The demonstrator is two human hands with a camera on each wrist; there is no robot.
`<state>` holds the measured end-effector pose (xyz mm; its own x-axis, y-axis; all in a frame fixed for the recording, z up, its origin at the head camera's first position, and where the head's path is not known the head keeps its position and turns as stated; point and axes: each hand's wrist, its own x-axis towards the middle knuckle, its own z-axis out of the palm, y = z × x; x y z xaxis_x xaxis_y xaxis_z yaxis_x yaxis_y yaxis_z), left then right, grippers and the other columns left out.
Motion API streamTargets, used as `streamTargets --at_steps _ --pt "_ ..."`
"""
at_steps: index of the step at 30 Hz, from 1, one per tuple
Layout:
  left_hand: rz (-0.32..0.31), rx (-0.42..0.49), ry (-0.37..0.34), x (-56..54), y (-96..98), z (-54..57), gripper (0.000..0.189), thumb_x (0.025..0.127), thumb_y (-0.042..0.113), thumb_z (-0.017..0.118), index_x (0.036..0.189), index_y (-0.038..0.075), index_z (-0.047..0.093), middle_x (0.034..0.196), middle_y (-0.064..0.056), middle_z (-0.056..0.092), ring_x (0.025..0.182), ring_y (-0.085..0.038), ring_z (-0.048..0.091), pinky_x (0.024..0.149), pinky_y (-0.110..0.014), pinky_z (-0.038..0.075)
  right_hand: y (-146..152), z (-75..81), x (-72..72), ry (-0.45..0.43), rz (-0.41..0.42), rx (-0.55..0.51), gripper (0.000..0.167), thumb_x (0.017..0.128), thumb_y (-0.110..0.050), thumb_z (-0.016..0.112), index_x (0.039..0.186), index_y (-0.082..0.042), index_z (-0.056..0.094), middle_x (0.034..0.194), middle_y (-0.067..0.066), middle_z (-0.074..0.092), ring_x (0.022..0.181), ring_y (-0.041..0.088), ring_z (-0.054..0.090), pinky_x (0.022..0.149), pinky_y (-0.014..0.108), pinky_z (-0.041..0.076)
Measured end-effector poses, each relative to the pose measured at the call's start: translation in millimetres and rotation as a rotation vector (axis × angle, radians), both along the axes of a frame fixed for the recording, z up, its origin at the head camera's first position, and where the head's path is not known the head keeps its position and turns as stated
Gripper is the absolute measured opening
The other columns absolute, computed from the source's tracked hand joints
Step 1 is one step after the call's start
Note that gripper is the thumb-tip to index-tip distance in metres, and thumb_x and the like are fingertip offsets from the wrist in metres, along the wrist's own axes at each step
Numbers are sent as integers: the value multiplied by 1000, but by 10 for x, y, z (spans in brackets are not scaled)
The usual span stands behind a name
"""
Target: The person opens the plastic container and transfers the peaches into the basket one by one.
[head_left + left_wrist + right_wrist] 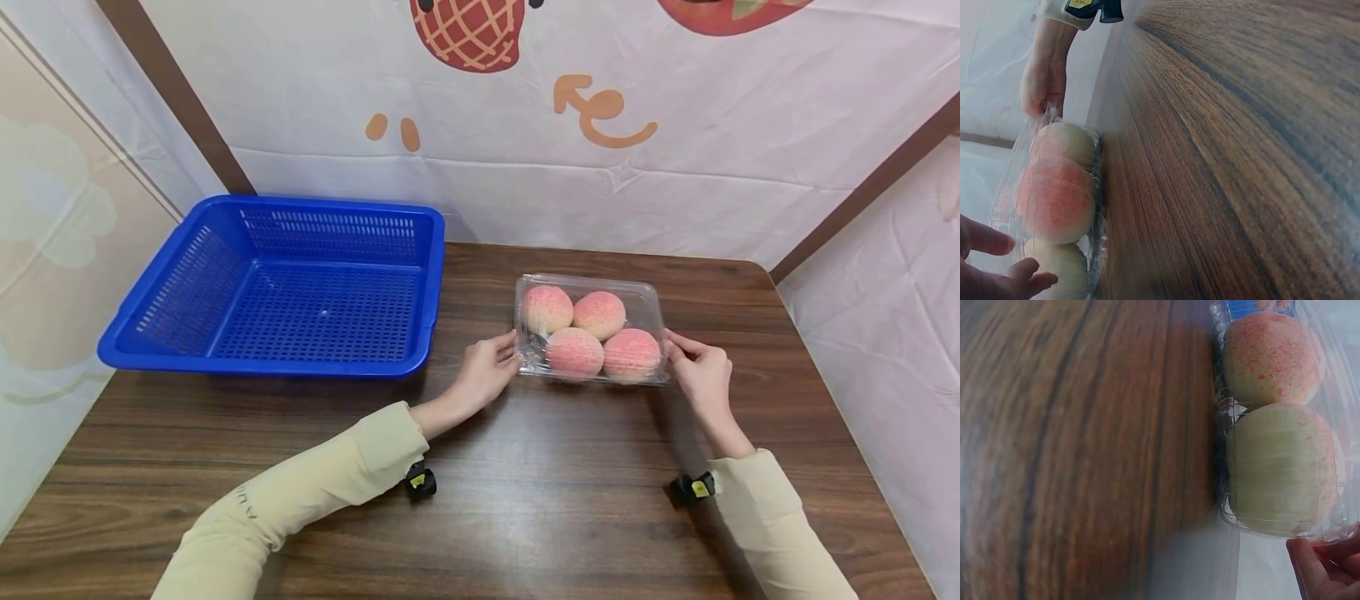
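Observation:
Several pink and pale yellow peaches (573, 352) sit inside a clear plastic clamshell container (643, 302), whose lid lies over them. At its left end, my left hand (486, 371) holds the edge between thumb and fingers. My right hand (703, 375) pinches the opposite end near the front right corner. In the left wrist view, the left thumb and fingertips (997, 240) are right at the plastic, and the right hand (1043, 87) grips the far end. The right wrist view shows the right fingers (1310, 565) against the container's end wall, beside a peach (1282, 465).
A large blue plastic basket (431, 321) with slotted walls stands on the left of the dark wood table (570, 500), with nothing in it. A printed white cloth (510, 196) hangs behind the table's back edge. Small black cameras hang at both wrists.

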<state>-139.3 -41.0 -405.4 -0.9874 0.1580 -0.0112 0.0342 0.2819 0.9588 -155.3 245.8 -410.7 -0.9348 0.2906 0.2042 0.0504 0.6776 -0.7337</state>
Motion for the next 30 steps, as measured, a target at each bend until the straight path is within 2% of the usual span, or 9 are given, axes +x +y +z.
streamTargets --at_steps 12,18,26,30 --pt "8 12 -17 15 -92 0 44 84 -5 55 125 -14 44 124 -27 49 109 -34 54 86 -29 47 -64 36 4 -47 28 -37 23 84 -17 62 102 -5 70 91 15 68 59 0 46 47 14 34" --pt "6 6 -21 27 -125 22 43 84 -5 55 125 -14 44 124 -27 50 108 -33 55 86 -28 47 -71 68 6 -93 42 -54 24 84 -19 62 104 -6 69 97 14 67 68 -5 48 53 11 36" --pt "-3 -12 -41 36 -133 31 46 85 -2 55 128 -13 42 128 -25 47 110 -32 53 88 -28 45 7 164 -14 -171 168 -17 33 88 -26 59 110 -2 66 103 17 65 74 -3 51 56 13 41" --pt "-6 -21 -27 37 -134 24 46 86 -2 54 128 -13 41 128 -25 47 111 -32 53 89 -29 45 42 221 -20 -210 218 -7 36 88 -28 59 112 -1 64 106 18 64 76 -3 51 58 13 43"
